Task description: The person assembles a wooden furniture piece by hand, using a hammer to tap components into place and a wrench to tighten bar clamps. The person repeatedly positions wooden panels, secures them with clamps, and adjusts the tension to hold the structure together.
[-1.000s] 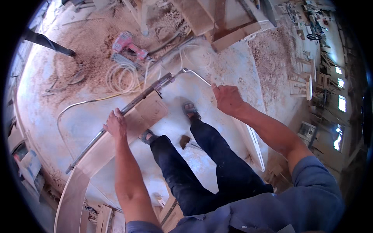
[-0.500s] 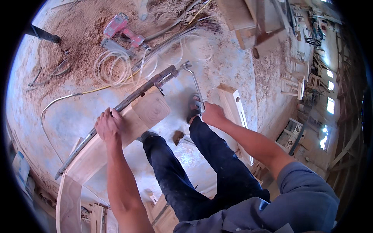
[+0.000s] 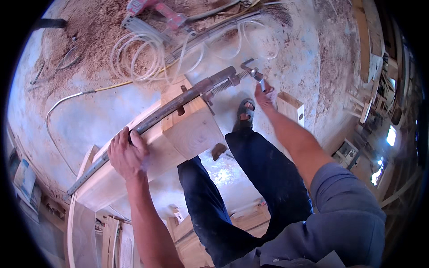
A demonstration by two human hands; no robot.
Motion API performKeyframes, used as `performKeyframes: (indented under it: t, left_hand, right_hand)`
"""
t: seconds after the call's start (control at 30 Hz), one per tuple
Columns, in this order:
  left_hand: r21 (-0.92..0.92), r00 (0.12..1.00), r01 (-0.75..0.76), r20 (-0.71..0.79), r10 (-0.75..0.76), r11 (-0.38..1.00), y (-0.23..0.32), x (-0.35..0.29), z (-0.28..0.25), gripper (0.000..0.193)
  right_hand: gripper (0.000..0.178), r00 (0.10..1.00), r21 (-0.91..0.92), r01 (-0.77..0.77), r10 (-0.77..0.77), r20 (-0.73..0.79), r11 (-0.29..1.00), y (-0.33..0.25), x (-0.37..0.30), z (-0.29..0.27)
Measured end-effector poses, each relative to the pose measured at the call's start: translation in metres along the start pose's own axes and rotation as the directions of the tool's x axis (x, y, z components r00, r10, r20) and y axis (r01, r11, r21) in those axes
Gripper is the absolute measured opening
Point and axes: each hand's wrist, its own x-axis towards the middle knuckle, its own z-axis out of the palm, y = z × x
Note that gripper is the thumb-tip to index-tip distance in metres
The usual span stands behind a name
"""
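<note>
A long metal bar clamp (image 3: 172, 106) lies slantwise along a thick pale timber beam (image 3: 154, 145), running up to the beam's squared end block (image 3: 194, 131). Its threaded screw (image 3: 227, 85) sticks out past that end, with a bent crank handle (image 3: 255, 74) at the tip. My left hand (image 3: 128, 152) is wrapped over the bar, thumb and fingers around it, resting near the beam's top. My right hand (image 3: 265, 95) is closed on the lower part of the crank handle, which its fingers partly hide. At the lower left the beam meets another timber piece (image 3: 80, 228).
On the sawdust-strewn floor lie a red and grey nail gun (image 3: 167, 17), coiled clear hose (image 3: 136, 56) and a yellow hose (image 3: 114, 86). A slotted timber (image 3: 290, 107) stands beyond my right forearm. My sandalled foot (image 3: 245, 115) is under the screw end. More timber lies at right.
The view has shifted, and the clamp and beam end appear larger. My right hand has swung the crank handle upward, closer to the screw. My left hand stays on the bar.
</note>
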Motion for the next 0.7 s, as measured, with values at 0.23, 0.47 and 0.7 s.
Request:
performKeyframes:
  t: [0.23, 0.47, 0.7]
  left_hand:
    - [-0.022, 0.996, 0.083, 0.047, -0.082, 0.996, 0.007, 0.005, -0.010, 0.032]
    - [-0.004, 0.994, 0.060, 0.096, -0.059, 0.998, 0.012, 0.001, -0.016, 0.035]
    - [0.004, 0.999, 0.002, 0.054, -0.002, 1.000, 0.004, -0.003, -0.005, 0.034]
  right_hand:
    - [0.020, 0.792, -0.040, 0.180, -0.120, 0.599, 0.983, 0.004, 0.061, -0.127]
    - [0.035, 0.658, -0.018, 0.193, -0.116, 0.744, 0.981, 0.002, 0.007, -0.189]
    - [0.034, 0.778, 0.392, -0.305, -0.011, 0.628, 0.868, -0.021, -0.060, -0.050]
